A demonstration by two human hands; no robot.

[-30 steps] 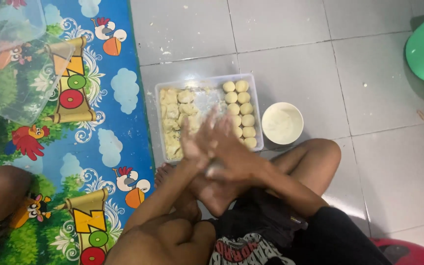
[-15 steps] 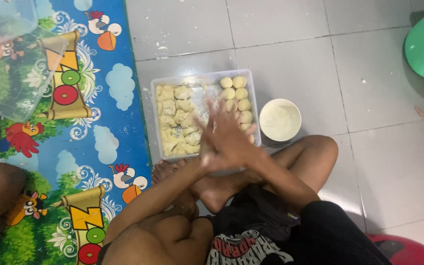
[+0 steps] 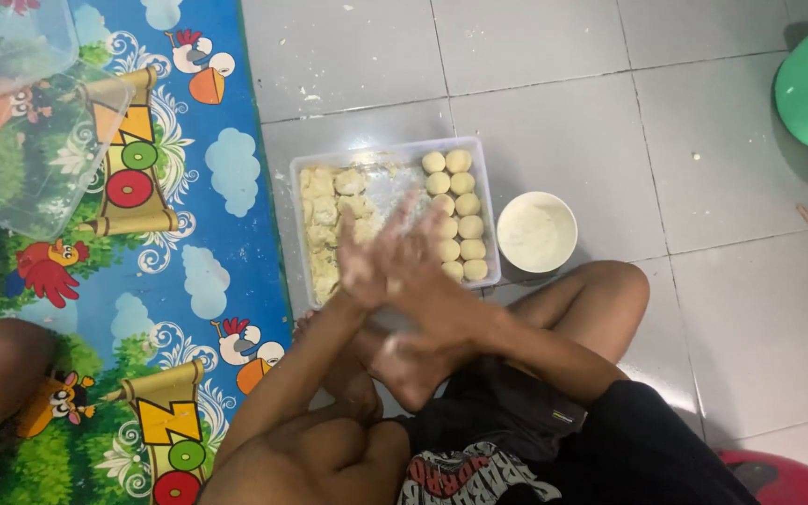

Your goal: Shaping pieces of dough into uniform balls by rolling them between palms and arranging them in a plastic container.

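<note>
Two hands pressed together over a tray of dough, centre of the frame.

The left hand (image 3: 367,266) and right hand (image 3: 423,271) lie palm to palm, blurred; whatever sits between them is hidden. Just beyond them, on the tiled floor (image 3: 563,112), stands the clear tray (image 3: 390,154) with rough dough pieces (image 3: 329,201) left and round balls (image 3: 465,210) right. A small white bowl (image 3: 537,232) stands just right of it.

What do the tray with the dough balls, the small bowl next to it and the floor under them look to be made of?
The tray looks like clear, slightly cloudy plastic: the floor shows through its thin walls. The small bowl is white and smooth with a matte rim, plastic or ceramic, hard to tell, and holds a pale powder. The floor looks like grey glazed tile: straight grout lines and a dull sheen, dusted with white specks.
</note>
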